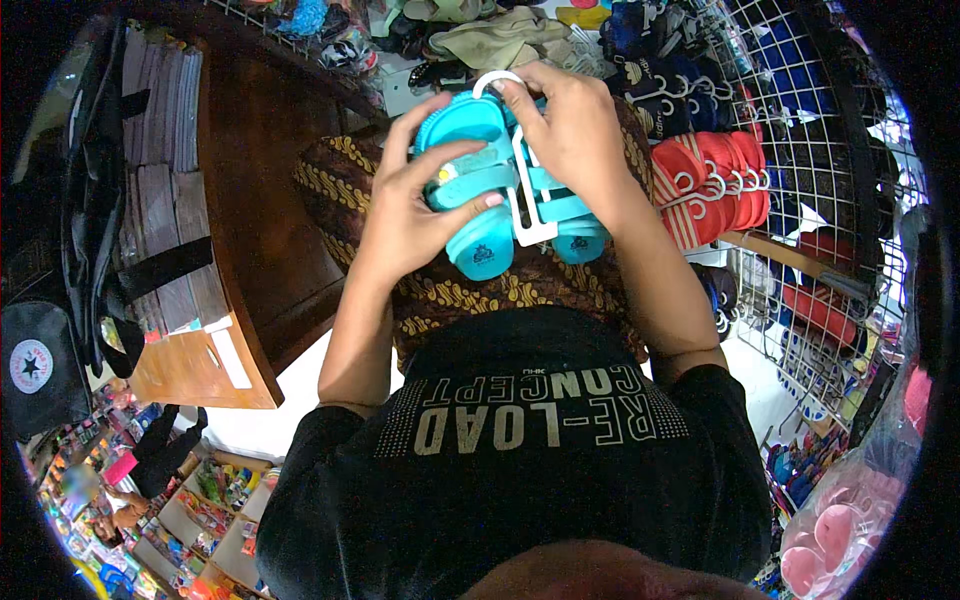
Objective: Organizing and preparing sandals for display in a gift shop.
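Note:
A pair of turquoise sandals (484,252) rests over my lap, side by side, with broad straps and a dark print on each insole. Between them runs a white plastic hanger (528,218), its curved hook sticking up at the far end. My left hand (398,205) is wrapped round the left sandal, thumb on the near strap and fingers over its far part. At the hook's base, my right hand (578,125) pinches the hanger, its palm covering much of the right sandal. Patterned brown cloth (455,300) covers my lap beneath the sandals.
Red striped sandals (700,190) on white hangers lie at the right, beside a wire rack (800,300). A brown wooden cabinet (260,190) with stacked paper stands at the left. Bagged pink footwear (840,530) sits at the lower right. Assorted goods (490,40) lie beyond my hands.

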